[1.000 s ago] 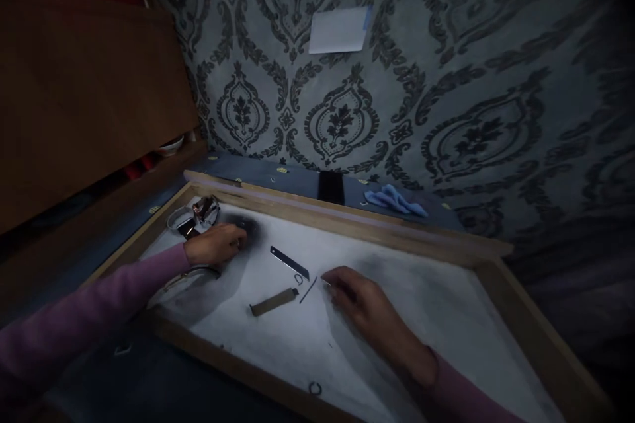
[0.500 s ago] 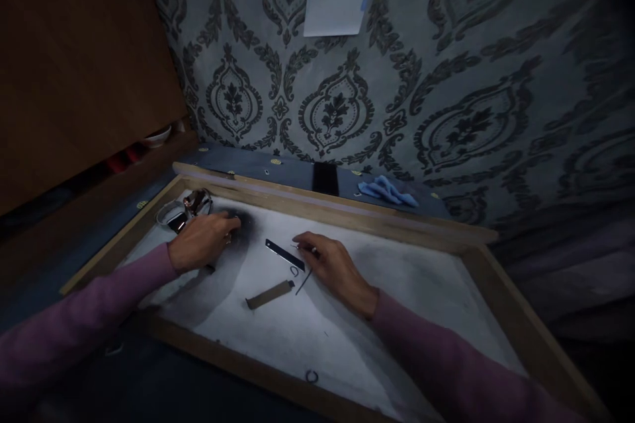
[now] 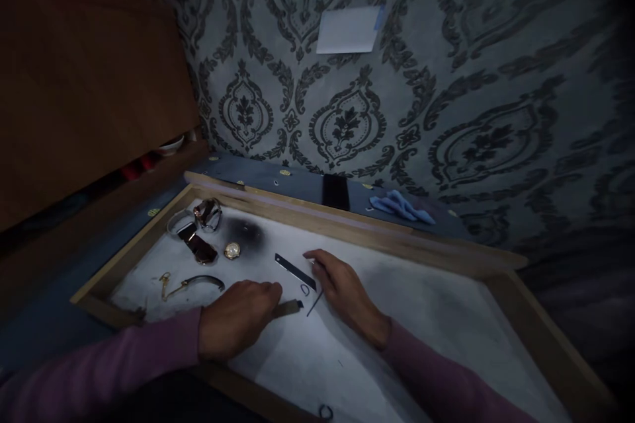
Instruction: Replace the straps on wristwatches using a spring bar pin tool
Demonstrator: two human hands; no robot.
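My left hand [image 3: 241, 317] is closed, fingers curled over the near end of a flat olive-brown strip [image 3: 288, 308] with a dark tip. The grip itself is hidden behind the hand. My right hand [image 3: 350, 292] hovers with thumb and index finger pinched together; whatever is between them is too small to make out. Between the hands lie a dark flat blade [image 3: 295, 271] with a hole at one end, a small dark ring [image 3: 305, 290] and a thin dark rod [image 3: 314, 302]. A round gold watch head [image 3: 231, 250] rests farther left.
A shallow wooden tray [image 3: 297, 208] with a pale bottom surrounds these things. Its left side holds watches [image 3: 204, 250] and a dark strap with gold chain [image 3: 201, 279]. Another ring [image 3: 325, 412] lies near the front. Behind are a black flat object [image 3: 336, 192] and blue cloth [image 3: 403, 206].
My left hand has moved from beside the watches, right and toward me, onto the brown strip, uncovering the gold watch head and the strap. My right hand keeps its place by the blade. The view has shifted slightly.
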